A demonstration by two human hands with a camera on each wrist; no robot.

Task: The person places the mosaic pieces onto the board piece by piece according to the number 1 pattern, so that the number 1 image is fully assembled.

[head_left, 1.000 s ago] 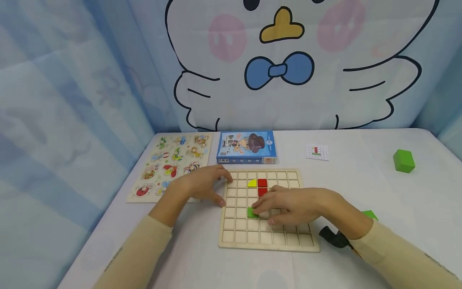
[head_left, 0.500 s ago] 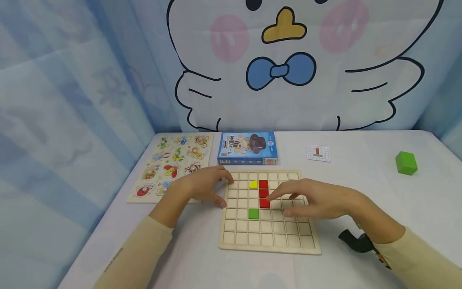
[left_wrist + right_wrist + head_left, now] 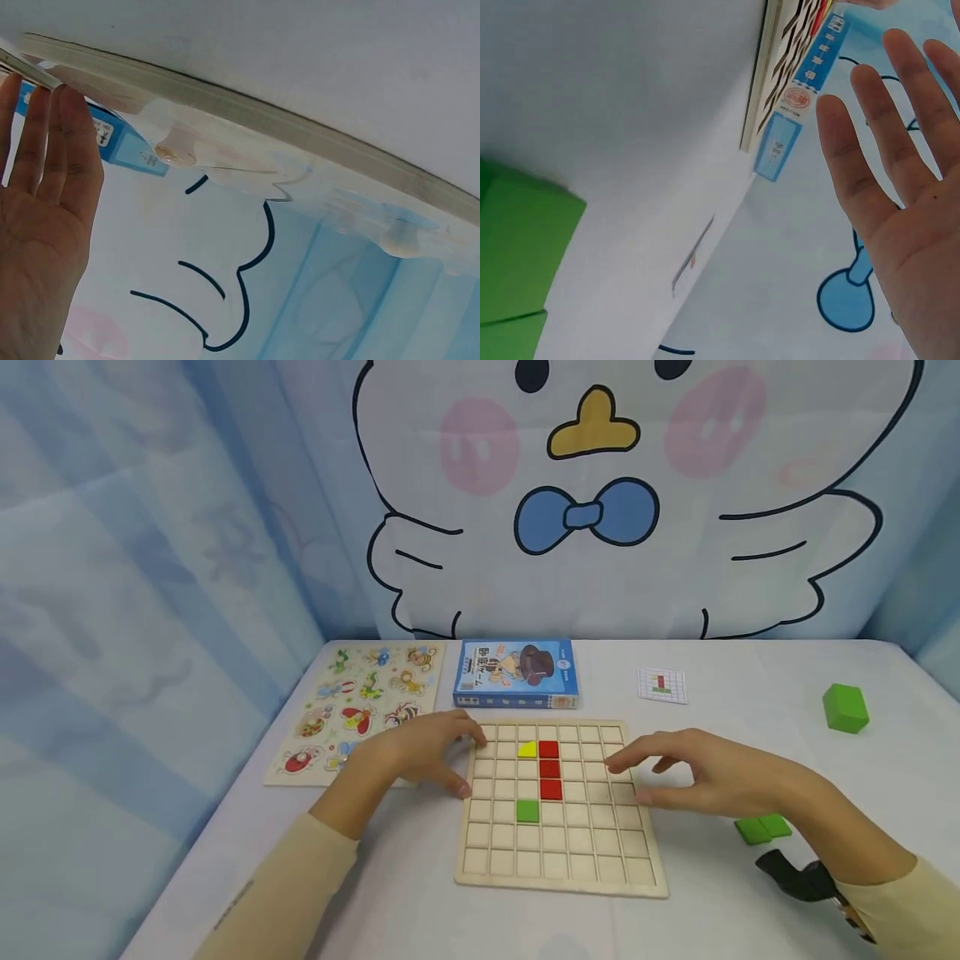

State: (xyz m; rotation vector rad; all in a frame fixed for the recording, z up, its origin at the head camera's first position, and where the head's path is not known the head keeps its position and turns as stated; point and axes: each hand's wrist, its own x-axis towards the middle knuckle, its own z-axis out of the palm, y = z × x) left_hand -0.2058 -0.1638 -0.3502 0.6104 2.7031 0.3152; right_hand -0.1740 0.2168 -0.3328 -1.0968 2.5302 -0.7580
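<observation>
A wooden grid board lies flat in the middle of the head view. On it sit a yellow piece with one cut corner, a column of red square tiles and one green square tile. My left hand is at the board's left edge, thumb and fingers spread along it; in the left wrist view its fingers look fairly straight and touch the edge. Above the board's right side hovers my right hand, fingers extended, holding nothing. Close by its wrist lie green tiles.
Behind the board stands a blue box, with an animal picture board to its left. A small pattern card lies at the back, a green cube farther right. A black strap shows at the right wrist.
My right hand has withdrawn rightward from the green tile on the board, uncovering the red column and the loose green tiles. My left hand has stayed at the board's left edge.
</observation>
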